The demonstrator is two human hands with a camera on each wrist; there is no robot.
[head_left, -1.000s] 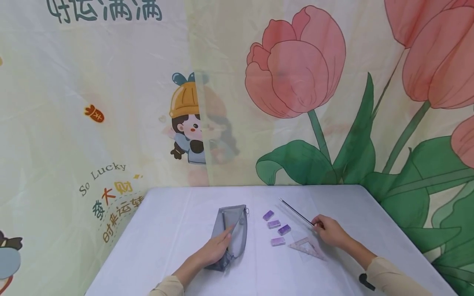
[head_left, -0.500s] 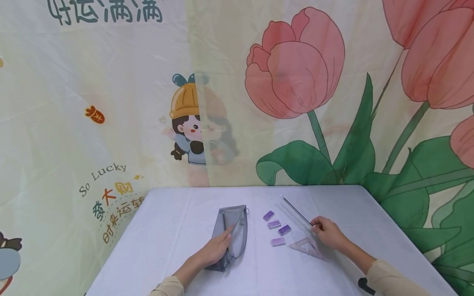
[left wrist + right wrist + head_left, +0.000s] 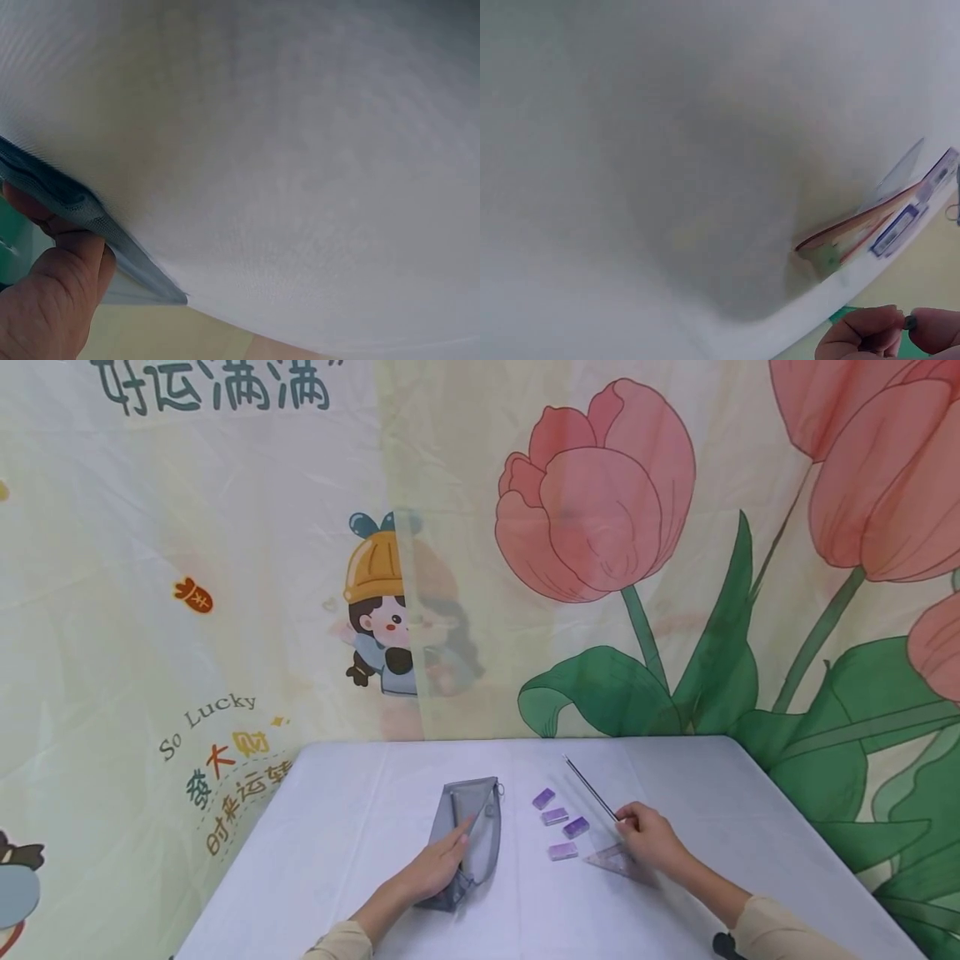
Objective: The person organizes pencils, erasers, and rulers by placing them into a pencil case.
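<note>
My left hand (image 3: 438, 862) holds the edge of a grey mesh pencil case (image 3: 480, 797) lying on the table. In the left wrist view, thumb and fingers (image 3: 64, 281) pinch the case's dark fabric edge. A slim dark pencil (image 3: 592, 789) sticks out from my right hand (image 3: 654, 837), its far end pointing up and left. The right wrist view shows thumb and fingertips pinching its small dark end (image 3: 910, 322). Under the right hand lies a pinkish triangular set square (image 3: 609, 858), partly covered. Several purple erasers (image 3: 562, 852) are between the case and the pencil.
The white-covered table (image 3: 360, 810) ends at a printed curtain (image 3: 450, 710) behind it. A clear flat piece (image 3: 901, 171) is near the set square in the right wrist view. A black strap (image 3: 726, 945) shows at the right sleeve.
My right hand has shifted slightly left and toward me with the pencil, now covering part of the set square. The left hand and the pencil case stay where they were.
</note>
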